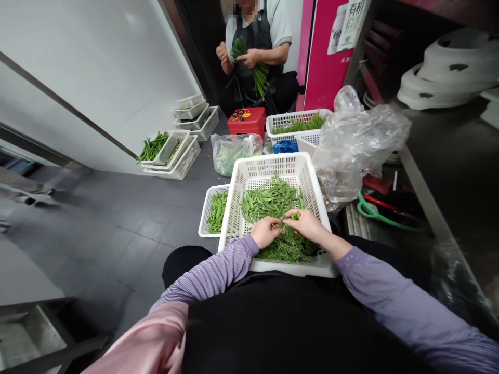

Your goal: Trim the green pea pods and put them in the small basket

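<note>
A large white basket (231, 208) rests at my lap, holding flat green pods (268, 200) toward its far side and a pile of thin green trimmings (288, 248) nearest me. Above the contents, my left hand (267, 231) is pinched with its fingertips close to those of the other hand; what it grips is too small to name. My right hand (303, 224) is closed round a few green pods (296, 216), thumb and forefinger pinched at the left.
Left of the basket stands a smaller basket (204, 221) of pods. Beyond are a bagged vegetable (230, 156), a red box (247, 123) and stacked baskets (187, 161). Clear plastic bags (351, 145) bulge at right. A person opposite (257, 47) holds long green stalks.
</note>
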### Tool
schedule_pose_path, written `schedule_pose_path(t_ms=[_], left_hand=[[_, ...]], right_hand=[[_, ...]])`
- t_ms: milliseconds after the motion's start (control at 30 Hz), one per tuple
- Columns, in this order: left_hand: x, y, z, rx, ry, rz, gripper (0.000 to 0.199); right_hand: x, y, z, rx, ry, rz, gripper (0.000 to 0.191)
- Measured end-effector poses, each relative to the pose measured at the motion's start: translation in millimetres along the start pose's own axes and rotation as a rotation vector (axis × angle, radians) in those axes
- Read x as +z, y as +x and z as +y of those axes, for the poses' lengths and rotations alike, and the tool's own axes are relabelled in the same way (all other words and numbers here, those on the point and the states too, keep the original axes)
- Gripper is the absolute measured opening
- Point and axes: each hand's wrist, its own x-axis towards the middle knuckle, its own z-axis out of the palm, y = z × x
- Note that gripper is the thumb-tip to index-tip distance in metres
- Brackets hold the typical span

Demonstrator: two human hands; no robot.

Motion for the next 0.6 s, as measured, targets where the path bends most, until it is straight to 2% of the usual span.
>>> schedule_pose_path(t_ms=[67,133,233,300,400,467,533,600], left_hand=[[-2.7,-5.6,3.6,-0.001,0.04,0.079,0.025],[-7.1,-9.0,7.8,0.0,0.065,0.092,0.018],[-12.4,-10.3,16.1,0.002,0.065,0.04,0.017],[-13.4,-9.5,21.2,-0.07,-0.06,-0.036,0.016],[-11.9,-7.3,22.1,-0.211,-0.383,-0.133,0.013],[-9.7,-6.7,14.9,-0.272,-0.493,-0.126,0.014],[-7.0,-8.4,2.0,-0.379,-0.405,-0.191,0.013],[-5.1,-12.4,-12.2,-0.487,-0.192,-0.278,0.005]], right_hand=[[0.6,-4.7,0.4,-0.173,-0.198,0.039,0.012],[0.9,-8.0,0.7,-0.322,-0.355,0.014,0.007],[2.1,-11.5,-0.3,-0.374,-0.513,-0.04,0.009],[2.2,-13.2,-2.3,-0.369,-0.551,-0.035,0.009],[-0.3,-14.4,-7.0,-0.38,-0.426,-0.024,0.008],[-3.7,-13.8,-10.1,-0.319,-0.249,0.013,0.006],[-7.8,-12.0,-11.6,-0.177,-0.045,0.061,0.012],[-11.2,-9.1,-10.3,-0.04,0.133,0.081,0.02]])
